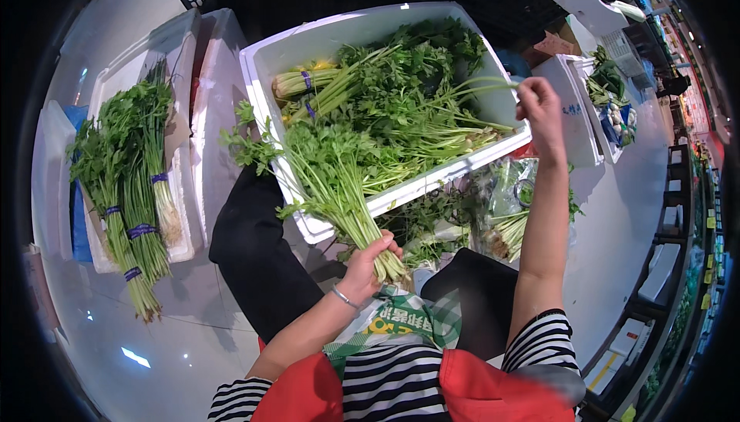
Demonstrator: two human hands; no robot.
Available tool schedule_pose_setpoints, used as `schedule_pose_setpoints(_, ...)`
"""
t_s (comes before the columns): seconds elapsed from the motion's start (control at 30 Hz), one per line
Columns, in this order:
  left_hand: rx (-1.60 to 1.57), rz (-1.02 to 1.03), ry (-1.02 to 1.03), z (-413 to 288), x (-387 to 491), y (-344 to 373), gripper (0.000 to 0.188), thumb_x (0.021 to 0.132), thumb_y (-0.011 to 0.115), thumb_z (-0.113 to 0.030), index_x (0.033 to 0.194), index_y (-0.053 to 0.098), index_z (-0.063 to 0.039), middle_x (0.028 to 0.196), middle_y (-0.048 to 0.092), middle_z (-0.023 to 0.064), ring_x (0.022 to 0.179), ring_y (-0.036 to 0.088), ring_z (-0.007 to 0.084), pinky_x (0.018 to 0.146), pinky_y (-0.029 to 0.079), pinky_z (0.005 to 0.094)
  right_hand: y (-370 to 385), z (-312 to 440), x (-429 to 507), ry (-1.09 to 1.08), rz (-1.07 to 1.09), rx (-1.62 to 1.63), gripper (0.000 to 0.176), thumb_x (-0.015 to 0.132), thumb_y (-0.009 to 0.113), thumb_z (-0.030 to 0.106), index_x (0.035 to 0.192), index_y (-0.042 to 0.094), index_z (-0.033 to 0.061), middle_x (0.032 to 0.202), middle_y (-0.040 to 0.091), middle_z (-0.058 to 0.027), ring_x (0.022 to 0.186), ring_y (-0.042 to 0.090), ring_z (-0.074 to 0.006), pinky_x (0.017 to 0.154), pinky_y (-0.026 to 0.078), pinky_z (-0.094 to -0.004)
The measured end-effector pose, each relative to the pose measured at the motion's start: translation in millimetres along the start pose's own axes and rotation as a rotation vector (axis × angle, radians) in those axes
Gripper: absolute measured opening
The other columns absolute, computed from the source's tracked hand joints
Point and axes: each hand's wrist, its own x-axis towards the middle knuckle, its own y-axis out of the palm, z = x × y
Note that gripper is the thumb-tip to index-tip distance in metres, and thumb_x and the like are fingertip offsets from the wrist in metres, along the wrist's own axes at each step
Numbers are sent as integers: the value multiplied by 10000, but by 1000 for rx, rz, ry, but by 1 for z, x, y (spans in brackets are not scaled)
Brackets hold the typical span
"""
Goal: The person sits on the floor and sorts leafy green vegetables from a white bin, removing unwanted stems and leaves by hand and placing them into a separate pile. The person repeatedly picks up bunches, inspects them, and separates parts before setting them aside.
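Observation:
My left hand (370, 266) is closed around the lower stalks of a bunch of leafy celery (341, 191), whose leaves lean over the near left corner of a white foam box (312, 228). At the box's right side, my right hand (539, 101) pinches a thin green stalk (488, 79) between its fingers; the stalk reaches over the loose celery (410, 104) inside. Toward the box's left wall lies a celery bunch bound with purple tape (303, 82).
At the left, taped bunches of greens (127, 191) lie on a foam lid (188, 237). Loose trimmings (433, 214) and a plastic bag of greens (509, 214) are on the floor between my knees and the box. Another foam box (569, 127) stands at the right, shelves (653, 283) beyond.

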Motion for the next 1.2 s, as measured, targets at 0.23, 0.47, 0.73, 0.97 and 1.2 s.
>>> schedule_pose_setpoints(0.23,-42,98,-23,0,4,-5,198,827,569,-147,998,513,-63,831,595,89,790,602,201,691,516,331,31,91,-66,-455,-237,122,75,827,569,30,897,541,21,728,557,-33,594,536,-88,535,451,-209)
schedule_pose_setpoints(0.47,-165,313,-34,-1,2,-11,272,868,471,-138,1131,487,-70,1065,578,101,947,586,215,816,486,337,148,46,-207,-203,208,-283,153,656,573,-82,765,561,25,737,551,-56,640,558,-155,555,439,-250)
schedule_pose_setpoints(0.73,-100,313,-14,2,2,-16,345,861,485,-152,1187,466,-41,1091,557,125,976,572,251,882,459,381,146,33,-249,-157,199,-208,209,686,564,-74,867,606,19,834,582,-99,731,593,-220,665,481,-281)
schedule_pose_setpoints(0.97,-137,300,-20,-2,-3,-12,276,870,505,-158,1126,490,-56,1100,558,111,1002,560,231,882,463,387,142,35,-250,-258,270,-302,169,669,599,-66,803,586,36,825,606,-88,770,588,-245,673,471,-302)
schedule_pose_setpoints(1.2,-27,379,81,-23,-19,6,105,864,559,-152,877,481,-82,764,554,37,802,599,194,739,511,350,97,33,-208,-157,86,-156,89,713,593,-18,787,628,17,741,628,-65,632,579,-119,582,458,-239)
